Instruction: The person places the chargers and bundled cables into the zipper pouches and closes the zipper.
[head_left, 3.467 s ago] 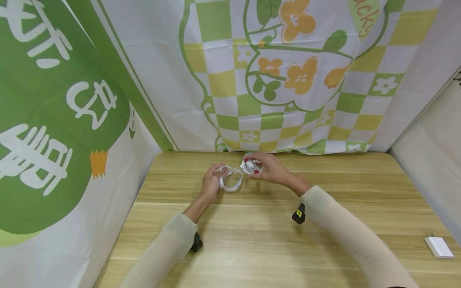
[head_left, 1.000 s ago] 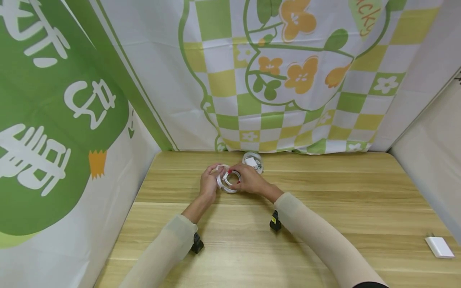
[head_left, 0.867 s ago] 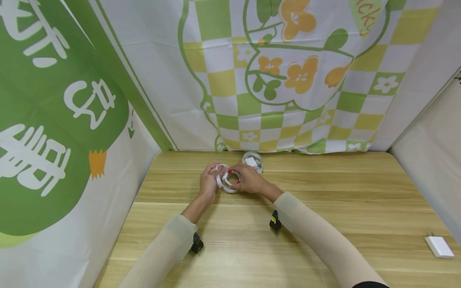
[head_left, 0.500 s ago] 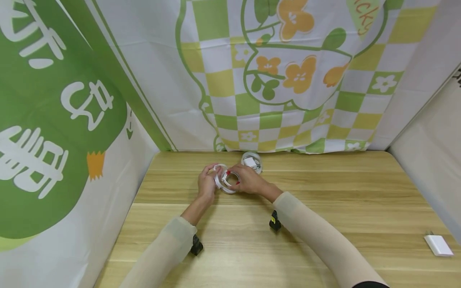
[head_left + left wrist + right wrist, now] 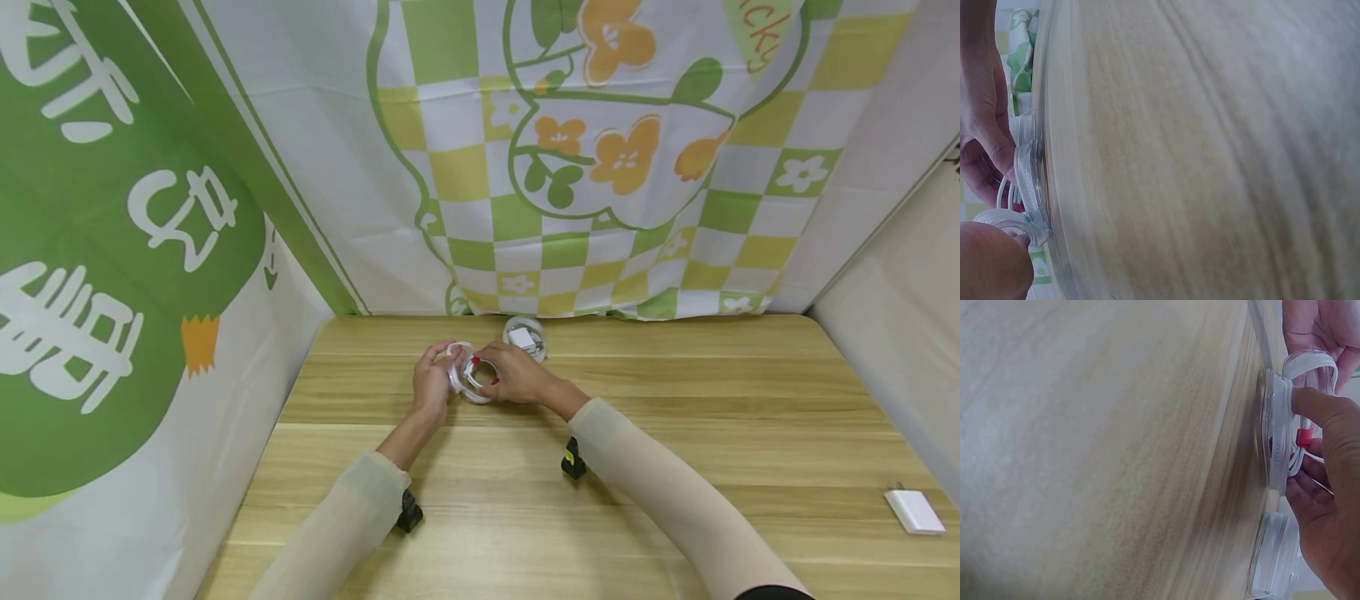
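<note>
In the head view my left hand [image 5: 431,385] grips the rim of a round clear zip pouch [image 5: 1277,431] with a white zipper edge. The pouch's lid is folded up on the left-hand side. My right hand [image 5: 519,375] pinches a coiled white cable [image 5: 1296,461], fastened with red ties [image 5: 1304,437]. Seen from the right wrist, the coil sits at the pouch's opening, thumb over the pouch's edge and fingertips behind the coil. Just behind the right hand lies a second round clear pouch [image 5: 542,353] with a white charger plug [image 5: 522,337] in it.
The wooden table [image 5: 525,517] ends at a patterned cloth [image 5: 585,275] hanging along its back edge. A white charger [image 5: 915,512] lies near the right edge, prongs pointing away. Black wrist cameras hang under both sleeves.
Since the earliest frame, my right hand has carried the cable coil left, from over the second pouch into the pouch at my left hand. In the last second both hands stay nearly still.
</note>
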Demonstrator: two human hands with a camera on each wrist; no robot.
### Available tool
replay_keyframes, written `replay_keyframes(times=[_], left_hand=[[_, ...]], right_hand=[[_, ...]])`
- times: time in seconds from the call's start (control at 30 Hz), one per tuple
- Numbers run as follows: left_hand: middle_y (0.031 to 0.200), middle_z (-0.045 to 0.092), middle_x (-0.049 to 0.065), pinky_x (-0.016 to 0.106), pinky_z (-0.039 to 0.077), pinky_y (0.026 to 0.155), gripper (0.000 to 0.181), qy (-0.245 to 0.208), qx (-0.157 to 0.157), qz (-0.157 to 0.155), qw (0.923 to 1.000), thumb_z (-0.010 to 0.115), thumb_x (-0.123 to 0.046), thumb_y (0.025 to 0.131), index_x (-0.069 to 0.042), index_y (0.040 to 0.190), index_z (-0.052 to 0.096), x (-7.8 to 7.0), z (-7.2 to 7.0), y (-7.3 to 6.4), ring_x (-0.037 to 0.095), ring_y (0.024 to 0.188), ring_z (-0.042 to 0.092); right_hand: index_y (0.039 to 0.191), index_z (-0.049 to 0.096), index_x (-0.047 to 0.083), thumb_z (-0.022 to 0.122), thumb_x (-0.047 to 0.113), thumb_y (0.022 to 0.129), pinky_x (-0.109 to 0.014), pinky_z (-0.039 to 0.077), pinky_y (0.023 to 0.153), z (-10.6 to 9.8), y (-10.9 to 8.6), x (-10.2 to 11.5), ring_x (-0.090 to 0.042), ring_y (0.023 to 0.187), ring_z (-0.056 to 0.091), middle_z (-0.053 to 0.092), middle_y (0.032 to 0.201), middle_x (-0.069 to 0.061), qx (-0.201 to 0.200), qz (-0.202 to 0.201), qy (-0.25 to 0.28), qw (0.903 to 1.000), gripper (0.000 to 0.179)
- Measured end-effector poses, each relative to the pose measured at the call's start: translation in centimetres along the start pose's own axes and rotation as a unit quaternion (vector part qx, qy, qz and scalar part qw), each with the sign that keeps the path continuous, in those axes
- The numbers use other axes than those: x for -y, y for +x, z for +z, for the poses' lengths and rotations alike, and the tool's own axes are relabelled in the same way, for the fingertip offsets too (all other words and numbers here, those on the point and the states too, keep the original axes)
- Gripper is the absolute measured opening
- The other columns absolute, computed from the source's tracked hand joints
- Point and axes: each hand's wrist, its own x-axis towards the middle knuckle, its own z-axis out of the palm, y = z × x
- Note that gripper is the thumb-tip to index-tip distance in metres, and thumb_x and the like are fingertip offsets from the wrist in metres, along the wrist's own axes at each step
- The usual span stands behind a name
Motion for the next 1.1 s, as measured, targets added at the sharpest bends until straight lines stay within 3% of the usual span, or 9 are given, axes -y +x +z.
replay_keyframes(times=[0.37,0.73,1.1], left_hand=[[0.149,0.056,0.031,0.032,0.051,0.113,0.039,0.010,0.003,0.000,0.9999,0.043,-0.004,0.111,0.010,0.147,0.049,0.27,0.12,0.08,0.040,0.139,0.057],[0.146,0.056,0.034,0.035,0.050,0.114,0.039,0.011,-0.004,0.007,0.9999,0.042,-0.002,0.110,0.012,0.146,0.050,0.22,0.05,0.10,0.041,0.138,0.057],[0.151,0.057,0.026,0.034,0.047,0.118,0.041,0.016,0.004,-0.004,0.9998,0.043,-0.007,0.112,0.006,0.150,0.049,-0.26,-0.21,-0.21,0.035,0.141,0.057]], right_hand=[[0.130,0.070,-0.003,0.086,0.030,0.087,-0.042,0.059,0.100,-0.18,-0.13,0.21,-0.030,0.117,0.067,0.069,0.127,-0.018,0.002,-0.006,-0.016,0.9999,0.057],[0.128,0.073,0.001,0.073,0.027,0.098,-0.042,0.058,0.102,0.11,-0.18,0.17,-0.028,0.118,0.068,0.071,0.126,-0.015,-0.019,-0.021,0.011,0.9995,0.040],[0.128,0.074,0.001,0.073,0.026,0.100,-0.039,0.060,0.093,0.18,-0.20,0.36,-0.025,0.109,0.069,0.072,0.125,-0.014,-0.005,-0.020,0.007,0.9998,0.037]])
